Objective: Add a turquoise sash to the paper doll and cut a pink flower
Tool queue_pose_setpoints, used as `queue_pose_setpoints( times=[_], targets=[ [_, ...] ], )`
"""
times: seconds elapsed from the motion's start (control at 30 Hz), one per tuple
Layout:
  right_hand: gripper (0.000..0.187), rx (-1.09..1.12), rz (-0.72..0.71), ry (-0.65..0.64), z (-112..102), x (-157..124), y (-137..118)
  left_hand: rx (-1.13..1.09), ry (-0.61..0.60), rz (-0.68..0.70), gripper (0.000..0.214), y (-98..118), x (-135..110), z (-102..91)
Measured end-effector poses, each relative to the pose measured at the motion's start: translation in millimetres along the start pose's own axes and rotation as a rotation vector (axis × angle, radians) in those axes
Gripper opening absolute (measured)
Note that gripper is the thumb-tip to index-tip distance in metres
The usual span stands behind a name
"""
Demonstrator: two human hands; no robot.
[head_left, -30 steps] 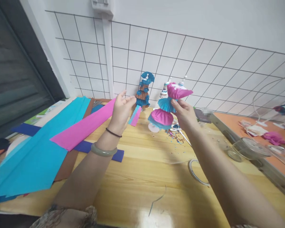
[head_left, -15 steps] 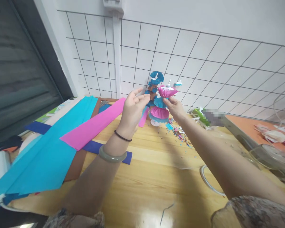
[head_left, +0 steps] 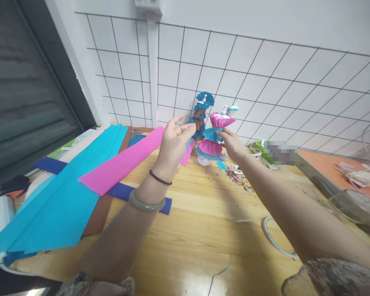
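Note:
My right hand (head_left: 232, 142) grips a small dress form (head_left: 210, 149) at its turquoise middle. Pink and turquoise crepe paper makes up its ruffled tiers, with a white knob on top and a clear round base below. The form leans a little to the right. To its left, my left hand (head_left: 178, 137) is raised with fingers apart, holding nothing. Behind stands a second dress form (head_left: 200, 117) in teal and brown paper, partly covered by my left fingertips. A third small form (head_left: 233, 108) shows only its white and blue top.
Turquoise paper sheets (head_left: 58, 213), a pink paper strip (head_left: 123, 162) and a dark blue strip (head_left: 120, 191) lie at left. Paper scraps (head_left: 239, 179) are scattered right of the forms. A white ring (head_left: 273, 236) lies near my right forearm. A wire grid (head_left: 209, 61) covers the wall.
My right hand has shifted slightly to the right, and the pink and turquoise dress form has tilted further right with it. My left hand is nearly unchanged.

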State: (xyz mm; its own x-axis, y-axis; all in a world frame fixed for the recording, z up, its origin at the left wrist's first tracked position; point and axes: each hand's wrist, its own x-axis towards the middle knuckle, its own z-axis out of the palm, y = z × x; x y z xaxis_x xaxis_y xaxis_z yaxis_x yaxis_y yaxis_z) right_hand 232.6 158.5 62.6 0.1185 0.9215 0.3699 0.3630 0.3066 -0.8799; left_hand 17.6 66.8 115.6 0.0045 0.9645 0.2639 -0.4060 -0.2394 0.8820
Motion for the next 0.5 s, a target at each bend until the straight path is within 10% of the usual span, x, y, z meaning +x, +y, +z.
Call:
queue_pose_setpoints(
  times=[0.5],
  targets=[
    [0.051,0.058,0.178,-0.001,-15.5,-16.4,-2.5,0.047,0.010,-0.036,0.056,-6.5,1.0,1.9]
  ],
)
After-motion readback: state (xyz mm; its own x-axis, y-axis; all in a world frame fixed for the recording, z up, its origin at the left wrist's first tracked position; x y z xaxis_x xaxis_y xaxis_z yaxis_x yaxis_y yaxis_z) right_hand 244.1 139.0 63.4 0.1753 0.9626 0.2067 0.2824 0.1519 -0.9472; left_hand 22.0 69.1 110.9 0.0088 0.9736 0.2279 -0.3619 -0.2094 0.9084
